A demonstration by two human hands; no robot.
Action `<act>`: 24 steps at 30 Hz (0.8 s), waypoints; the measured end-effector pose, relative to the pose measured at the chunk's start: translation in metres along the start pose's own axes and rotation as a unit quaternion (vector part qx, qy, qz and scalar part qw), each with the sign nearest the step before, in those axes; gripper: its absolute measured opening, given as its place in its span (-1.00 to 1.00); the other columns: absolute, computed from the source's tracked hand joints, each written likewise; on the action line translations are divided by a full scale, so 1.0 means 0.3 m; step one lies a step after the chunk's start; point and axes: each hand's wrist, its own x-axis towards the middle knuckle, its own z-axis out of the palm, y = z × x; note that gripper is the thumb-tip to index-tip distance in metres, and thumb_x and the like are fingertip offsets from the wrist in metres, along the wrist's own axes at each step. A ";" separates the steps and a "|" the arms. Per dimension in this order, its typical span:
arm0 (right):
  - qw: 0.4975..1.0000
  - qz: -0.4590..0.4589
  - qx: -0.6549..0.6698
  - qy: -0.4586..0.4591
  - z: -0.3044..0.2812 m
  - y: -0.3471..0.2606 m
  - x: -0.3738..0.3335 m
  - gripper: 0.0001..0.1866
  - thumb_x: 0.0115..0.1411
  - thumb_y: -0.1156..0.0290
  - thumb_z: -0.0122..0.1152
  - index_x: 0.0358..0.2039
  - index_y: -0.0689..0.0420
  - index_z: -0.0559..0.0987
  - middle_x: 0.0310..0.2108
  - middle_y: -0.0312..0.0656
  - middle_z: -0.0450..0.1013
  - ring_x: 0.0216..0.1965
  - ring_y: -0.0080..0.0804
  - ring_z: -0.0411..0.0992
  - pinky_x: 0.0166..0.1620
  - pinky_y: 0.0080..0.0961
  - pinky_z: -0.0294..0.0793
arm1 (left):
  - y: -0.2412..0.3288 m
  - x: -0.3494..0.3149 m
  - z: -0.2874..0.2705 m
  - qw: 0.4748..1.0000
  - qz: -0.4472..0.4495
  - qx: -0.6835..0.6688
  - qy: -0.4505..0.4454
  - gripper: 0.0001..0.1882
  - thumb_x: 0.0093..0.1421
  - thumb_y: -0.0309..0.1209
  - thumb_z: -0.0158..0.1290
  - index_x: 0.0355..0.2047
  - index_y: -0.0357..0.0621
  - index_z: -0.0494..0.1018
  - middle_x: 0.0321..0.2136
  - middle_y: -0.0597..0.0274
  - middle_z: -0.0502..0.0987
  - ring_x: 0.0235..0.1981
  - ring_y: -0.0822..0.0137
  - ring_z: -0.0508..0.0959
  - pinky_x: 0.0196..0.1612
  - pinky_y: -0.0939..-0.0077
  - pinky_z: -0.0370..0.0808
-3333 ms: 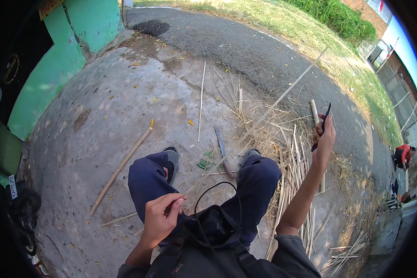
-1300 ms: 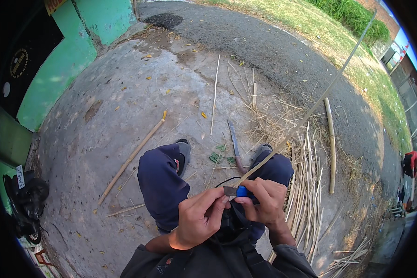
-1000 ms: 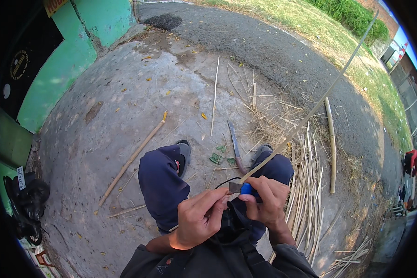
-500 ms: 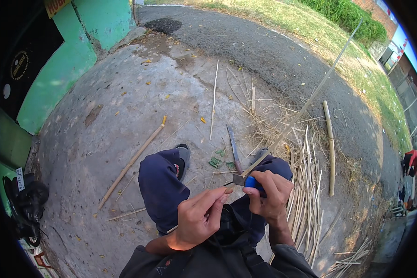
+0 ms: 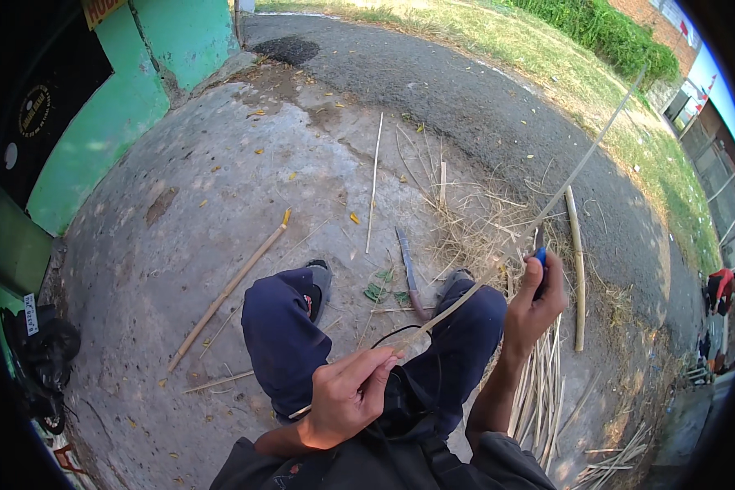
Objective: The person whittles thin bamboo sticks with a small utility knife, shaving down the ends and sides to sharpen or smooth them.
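Observation:
My left hand (image 5: 349, 398), low in the middle of the head view, pinches one end of a long, thin bamboo strip (image 5: 581, 167). The strip slants up and away to the far right, and a short end shows beside my left wrist. Closed around a small knife with a blue handle (image 5: 540, 256), my right hand (image 5: 535, 309) is lifted over the right side. The short blade points up and lies close to the strip, though I cannot tell whether they touch. A machete (image 5: 408, 265) lies on the ground between my feet.
Split bamboo strips (image 5: 539, 396) lie piled at my right, with pale shavings (image 5: 474, 220) beyond. A bamboo pole (image 5: 576, 269) rests right of them, another stick (image 5: 230, 290) at left. A green wall (image 5: 106, 151) and black motorbike (image 5: 47, 355) stand left; a person in red (image 5: 720, 287) is far right.
My right hand has moved from beside my left hand outward along the strip, up and to the right, with the knife. My left hand has kept its hold.

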 end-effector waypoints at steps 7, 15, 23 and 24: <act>0.963 -0.145 0.121 -0.191 -0.039 -0.025 -0.152 -0.63 0.29 0.12 0.36 -0.24 0.24 0.63 -0.56 -0.17 0.43 -0.56 -0.30 0.45 -0.45 -0.44 0.35 | -0.030 0.032 0.014 0.996 -0.082 -0.017 0.019 -0.83 0.43 -0.57 0.09 -0.05 -0.37 0.62 -0.42 0.16 0.65 -0.50 0.55 0.60 -0.48 0.65 0.46; 0.909 -0.231 0.060 -0.343 -0.001 -0.120 -0.224 -0.66 0.16 0.12 0.49 -0.22 0.11 0.67 -0.53 -0.27 0.49 -0.59 -0.30 0.48 -0.50 -0.40 0.41 | -0.027 0.031 0.025 0.996 -0.039 -0.066 0.038 -0.87 0.43 -0.59 0.07 -0.15 -0.39 0.60 -0.42 0.15 0.67 -0.48 0.49 0.64 -0.43 0.62 0.50; 0.922 -0.223 0.036 -0.314 -0.001 -0.122 -0.216 -0.66 0.14 0.15 0.52 -0.22 0.11 0.68 -0.55 -0.26 0.48 -0.61 -0.31 0.45 -0.52 -0.41 0.37 | -0.006 0.014 0.008 0.999 -0.022 -0.026 0.015 -0.88 0.37 -0.58 0.16 -0.11 -0.32 0.59 -0.48 0.12 0.65 -0.53 0.37 0.68 -0.50 0.53 0.54; 0.927 -0.216 0.040 -0.304 0.001 -0.123 -0.216 -0.66 0.14 0.15 0.53 -0.22 0.11 0.68 -0.55 -0.26 0.48 -0.61 -0.31 0.45 -0.52 -0.41 0.36 | 0.000 0.014 0.012 0.999 -0.022 -0.026 0.030 -0.93 0.36 -0.60 0.16 -0.18 -0.35 0.59 -0.50 0.14 0.65 -0.54 0.40 0.65 -0.48 0.56 0.51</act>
